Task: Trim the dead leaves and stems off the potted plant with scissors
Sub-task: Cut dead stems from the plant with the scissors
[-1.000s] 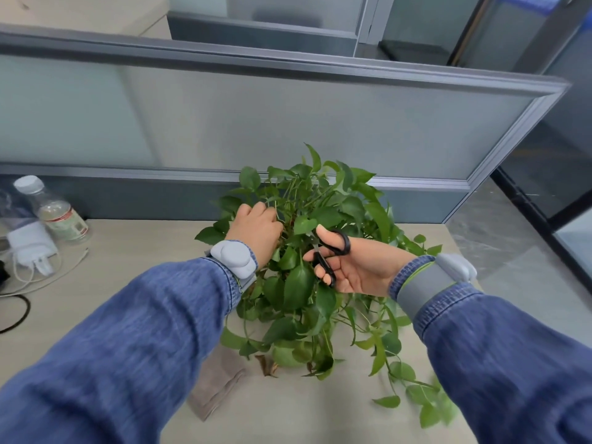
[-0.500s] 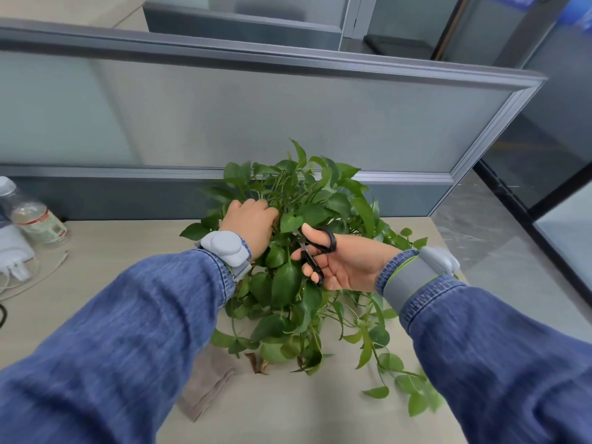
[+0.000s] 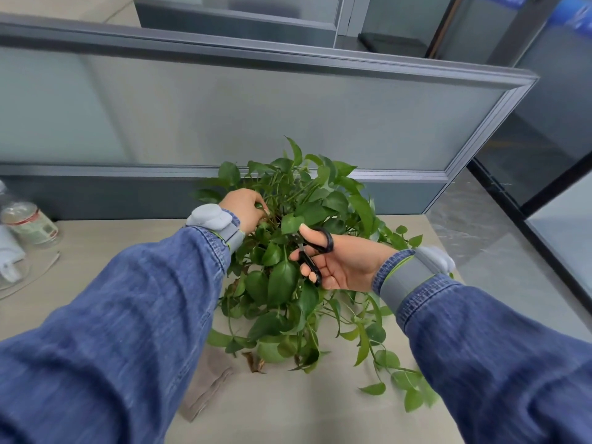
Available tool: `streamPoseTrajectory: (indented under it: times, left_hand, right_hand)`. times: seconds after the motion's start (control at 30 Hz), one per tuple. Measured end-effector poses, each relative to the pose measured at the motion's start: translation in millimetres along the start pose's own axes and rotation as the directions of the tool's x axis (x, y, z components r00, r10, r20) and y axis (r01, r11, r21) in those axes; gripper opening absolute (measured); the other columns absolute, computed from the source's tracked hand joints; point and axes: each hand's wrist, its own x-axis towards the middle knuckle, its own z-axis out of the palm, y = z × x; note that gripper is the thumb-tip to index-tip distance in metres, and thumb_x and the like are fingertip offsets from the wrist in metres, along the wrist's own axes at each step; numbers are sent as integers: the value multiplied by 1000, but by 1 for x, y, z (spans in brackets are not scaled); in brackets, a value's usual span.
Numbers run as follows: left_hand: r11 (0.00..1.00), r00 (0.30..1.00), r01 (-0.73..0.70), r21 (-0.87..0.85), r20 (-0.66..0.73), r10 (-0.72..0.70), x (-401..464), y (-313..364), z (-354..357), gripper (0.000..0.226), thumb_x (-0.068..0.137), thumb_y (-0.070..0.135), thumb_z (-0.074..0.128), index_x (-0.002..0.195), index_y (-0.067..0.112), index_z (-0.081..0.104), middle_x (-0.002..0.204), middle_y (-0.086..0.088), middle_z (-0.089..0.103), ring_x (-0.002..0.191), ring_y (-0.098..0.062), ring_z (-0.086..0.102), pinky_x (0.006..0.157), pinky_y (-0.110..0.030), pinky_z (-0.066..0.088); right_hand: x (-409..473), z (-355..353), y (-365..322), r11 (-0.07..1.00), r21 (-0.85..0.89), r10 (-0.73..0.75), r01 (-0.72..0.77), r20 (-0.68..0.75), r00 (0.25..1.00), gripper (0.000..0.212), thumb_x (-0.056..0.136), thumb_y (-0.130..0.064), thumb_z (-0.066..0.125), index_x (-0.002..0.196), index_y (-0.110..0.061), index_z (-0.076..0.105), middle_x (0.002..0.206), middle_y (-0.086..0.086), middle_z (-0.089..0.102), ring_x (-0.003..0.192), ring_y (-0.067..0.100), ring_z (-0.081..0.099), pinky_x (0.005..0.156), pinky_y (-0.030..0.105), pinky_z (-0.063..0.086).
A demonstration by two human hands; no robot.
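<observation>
You are working on the plant [image 3: 298, 251], which is sitting on the desk [image 3: 96, 283] against the partition [image 3: 256, 107], its vines trailing over the desk toward you and to your right. Your left hand [image 3: 245, 209] is reaching into the crown with the fingers curled in among the stems; they appear to be pinching or parting one, but leaves are hiding exactly what they are gripping. Your right hand [image 3: 339, 264] is grasping the scissors [image 3: 312, 251], thumb through the upper loop, fingers wrapped around the lower handle, and the blades are pointing into the foliage where they are out of view. Because you are cutting blind here, be using the left hand to draw the target stem clear of the green leaves before you are closing the blades. Be keeping the tips away from your left fingers, which are lying near the cutting zone. Be confirming the stem is brown, not green, and be cutting near its base. A brown leaf [image 3: 254, 362] is lying on the desk beside a cloth [image 3: 208, 386]; likely trimmed waste.
</observation>
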Motion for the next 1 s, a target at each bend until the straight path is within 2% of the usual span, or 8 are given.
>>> streamPoseTrajectory:
  times: [0.1, 0.2, 0.27, 0.37, 0.57, 0.73, 0.9, 1.0]
  left_hand:
    - [994, 998, -27, 104, 56, 21, 0, 3, -1, 12, 88, 18, 61, 92, 23, 72, 108, -5, 70, 97, -26, 63, 82, -31, 49]
    - [991, 999, -35, 132, 36, 30, -3, 2, -2, 14, 88, 19, 59, 94, 25, 71, 111, -5, 68, 100, -26, 62, 76, -30, 46]
    - [995, 1000, -10, 96, 9, 10, -6, 1, -2, 15, 88, 17, 57, 89, 28, 68, 107, -6, 68, 97, -26, 62, 72, -28, 44]
    - [1000, 1000, 21, 17, -10, -20, -9, -1, 1, 15, 89, 18, 58, 83, 31, 62, 110, -6, 66, 99, -27, 61, 76, -30, 47]
    - [997, 998, 38, -66, -48, -42, -11, -3, 8, 19, 90, 15, 55, 83, 31, 61, 113, 0, 66, 98, -24, 62, 79, -32, 51]
    - [994, 996, 6, -113, -89, -16, -12, -4, 15, 17, 92, 18, 56, 84, 32, 60, 117, 3, 61, 108, -22, 57, 83, -32, 47]
    - [987, 995, -19, -159, -98, 3, -10, -11, 21, 14, 91, 20, 58, 83, 31, 63, 108, 1, 58, 107, -23, 55, 87, -35, 45]
    - [978, 998, -8, -207, -57, -4, -7, -21, 24, 11, 91, 28, 60, 96, 22, 67, 109, -3, 61, 104, -26, 57, 88, -36, 45]
  right_hand:
    - [0, -1, 0, 1000, 9, 5, -5, 1, 1000, 56, 88, -62, 55, 116, -13, 58, 75, 1, 64, 61, 10, 57, 47, 15, 44]
    - [0, -2, 2, 998, 55, 8, -8, 7, 1000, 58, 84, -63, 58, 114, -13, 58, 76, 2, 64, 61, 10, 58, 49, 15, 43]
    - [0, -4, 3, 995, 100, 3, -6, 29, 1000, 58, 83, -62, 59, 113, -12, 59, 76, 3, 64, 62, 11, 58, 50, 16, 43]
    - [1, -4, 5, 989, 143, 9, -19, 71, 997, 56, 86, -61, 58, 110, -10, 62, 77, 5, 63, 62, 12, 59, 52, 17, 45]
    - [6, 3, 4, 972, 219, 60, -82, 106, 993, 55, 87, -60, 60, 106, -8, 65, 77, 5, 62, 61, 13, 59, 50, 17, 48]
    - [13, 10, 3, 961, 271, 36, -55, 77, 996, 53, 89, -59, 58, 100, -7, 64, 73, 5, 63, 56, 12, 58, 45, 17, 46]
    - [16, 11, 6, 983, 185, 17, -17, -1, 1000, 45, 87, -54, 62, 100, -10, 63, 69, 4, 61, 52, 10, 56, 41, 16, 42]
    - [13, 7, 8, 997, 77, -14, 21, -84, 996, 49, 85, -50, 67, 111, -8, 64, 65, 1, 60, 52, 10, 54, 40, 17, 39]
